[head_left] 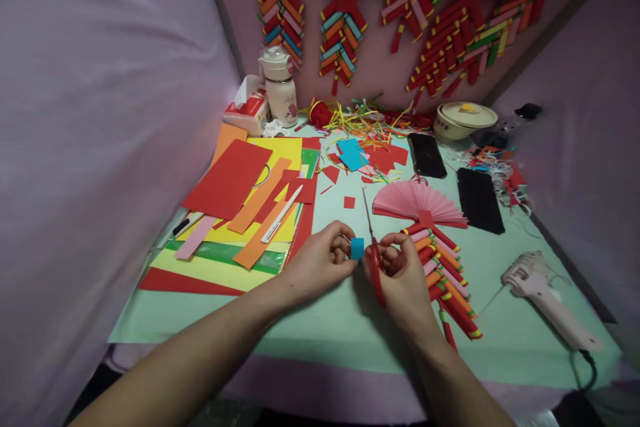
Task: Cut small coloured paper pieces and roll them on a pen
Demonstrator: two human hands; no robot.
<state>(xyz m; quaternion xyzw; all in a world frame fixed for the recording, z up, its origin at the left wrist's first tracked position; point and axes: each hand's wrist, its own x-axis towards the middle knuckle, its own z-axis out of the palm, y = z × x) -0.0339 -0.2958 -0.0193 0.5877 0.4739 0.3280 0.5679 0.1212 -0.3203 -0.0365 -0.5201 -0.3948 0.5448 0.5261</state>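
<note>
Between the thumb and fingers of my left hand (325,253) is a small blue piece of paper (357,248), held above the table. My right hand (400,273) grips red-handled scissors (377,273), whose blades point away from me. The scissors are beside the blue paper, apart from it. Just right of my right hand lies a pink paper fan (419,202) with a hanging string of rolled paper firecrackers (445,260), partly hidden by my hand. A small red paper square (349,202) rests beyond my hands.
Stacked coloured paper sheets (227,180) with a white pen (283,213) lie left. A glue gun (550,300) sits right, near two dark phones (427,155). Paper scraps (360,127), a white bottle (281,90) and a lidded bowl (463,121) stand at the back.
</note>
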